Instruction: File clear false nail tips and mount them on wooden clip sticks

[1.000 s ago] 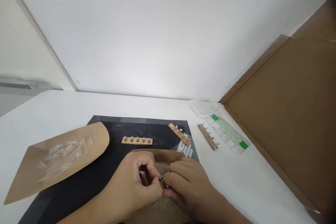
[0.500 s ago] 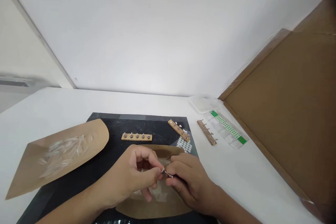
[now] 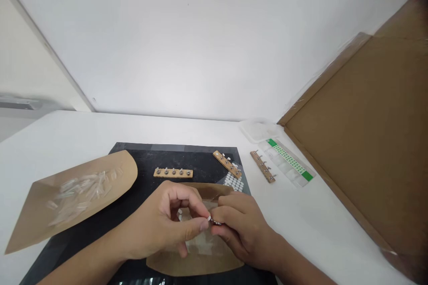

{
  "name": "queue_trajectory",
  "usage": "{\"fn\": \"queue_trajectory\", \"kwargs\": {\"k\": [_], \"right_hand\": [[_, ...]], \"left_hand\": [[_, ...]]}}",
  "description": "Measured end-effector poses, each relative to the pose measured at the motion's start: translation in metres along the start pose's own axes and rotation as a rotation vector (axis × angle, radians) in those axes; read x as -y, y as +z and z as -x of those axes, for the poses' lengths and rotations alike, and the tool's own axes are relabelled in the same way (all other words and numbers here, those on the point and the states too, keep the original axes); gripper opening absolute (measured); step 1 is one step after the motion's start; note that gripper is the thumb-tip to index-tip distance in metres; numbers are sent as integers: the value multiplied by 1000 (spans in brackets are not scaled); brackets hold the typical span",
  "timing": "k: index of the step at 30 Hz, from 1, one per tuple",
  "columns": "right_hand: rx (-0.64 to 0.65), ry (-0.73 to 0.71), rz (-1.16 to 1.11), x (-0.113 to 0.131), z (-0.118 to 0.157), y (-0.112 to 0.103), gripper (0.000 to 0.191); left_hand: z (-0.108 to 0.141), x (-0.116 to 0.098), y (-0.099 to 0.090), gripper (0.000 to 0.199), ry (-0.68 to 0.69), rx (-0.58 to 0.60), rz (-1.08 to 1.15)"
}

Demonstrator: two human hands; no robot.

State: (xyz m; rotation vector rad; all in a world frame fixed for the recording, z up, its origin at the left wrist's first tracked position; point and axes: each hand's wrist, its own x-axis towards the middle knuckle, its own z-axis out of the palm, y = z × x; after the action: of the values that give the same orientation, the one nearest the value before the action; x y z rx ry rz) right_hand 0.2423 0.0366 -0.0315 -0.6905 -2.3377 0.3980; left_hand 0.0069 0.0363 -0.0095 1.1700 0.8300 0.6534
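Observation:
My left hand [image 3: 177, 220] pinches a tiny white piece [image 3: 209, 218] between thumb and forefinger. Against it, my right hand [image 3: 245, 229] grips a small dark metal piece with a beaded-looking edge [image 3: 216, 222], mostly hidden by the fingers. Both hands are over a brown paper sheet [image 3: 197, 268] bearing clear and whitish bits. Beyond them lies a cork-coloured strip with metal studs [image 3: 173, 173]. A similar strip [image 3: 227, 164] is angled at the mat's far right, beside rows of small white tabs [image 3: 234, 181]. A third studded strip [image 3: 263, 167] lies off the mat.
On the left, another brown paper sheet [image 3: 26, 218] carries a pile of clear nail-shaped tips [image 3: 90, 189]. A black mat [image 3: 133, 189] covers the middle of the white table [image 3: 301, 227]. A green-patterned clear packet [image 3: 290, 160], a clear tray [image 3: 257, 131] and a large cardboard box [image 3: 361, 142] stand right.
My left fingertips have shifted slightly, and the white piece now shows more plainly at their tips. The metal piece is tucked further into my right fingers. The view has shifted a little.

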Motion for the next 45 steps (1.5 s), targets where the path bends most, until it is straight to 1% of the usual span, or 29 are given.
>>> {"fn": "queue_trajectory", "kwargs": {"k": [3,5,8,10,12,15,19,21,23,27,30,33,36,38,42,45], "right_hand": [[8,-40,85,-2,0,-1,54],[15,-58,141,-3,0,-1,54],[38,-68,212,-4,0,-2,56],[54,-66,253,-5,0,-2,56],[60,-62,271,-5,1,-1,56],[46,-47,244,-5,2,0,56],[31,-16,149,-3,1,0,54],[32,10,82,0,1,-1,53],[44,47,18,2,1,-2,54],[91,110,-71,6,2,-4,52],[123,142,-167,6,0,-6,52],[157,141,-334,6,-2,-10,50],[162,170,-466,8,-2,-14,48],[159,197,-502,8,-1,-15,49],[192,237,-513,7,3,-15,48],[219,241,-490,6,3,-13,45]], "left_hand": [[0,2,1,19,1,-23,-63],[0,4,2,13,56,-70,-142],[0,4,3,1,249,-143,-312],[0,4,3,6,395,-157,-452],[0,4,1,12,538,-143,-591],[-2,4,-2,19,729,-128,-758],[-4,6,-5,25,924,-140,-917],[-4,8,-6,26,988,-139,-987],[-4,10,-7,24,1020,-142,-1059],[-3,11,-6,20,1004,-172,-1145],[-3,10,-4,19,1017,-190,-1152],[-2,8,-2,18,1065,-215,-1116],[-2,5,1,17,1072,-216,-1117],[-2,4,3,17,1104,-213,-1110],[-5,5,3,18,1221,-226,-1033],[-5,10,2,21,1200,-183,-1023]]}}
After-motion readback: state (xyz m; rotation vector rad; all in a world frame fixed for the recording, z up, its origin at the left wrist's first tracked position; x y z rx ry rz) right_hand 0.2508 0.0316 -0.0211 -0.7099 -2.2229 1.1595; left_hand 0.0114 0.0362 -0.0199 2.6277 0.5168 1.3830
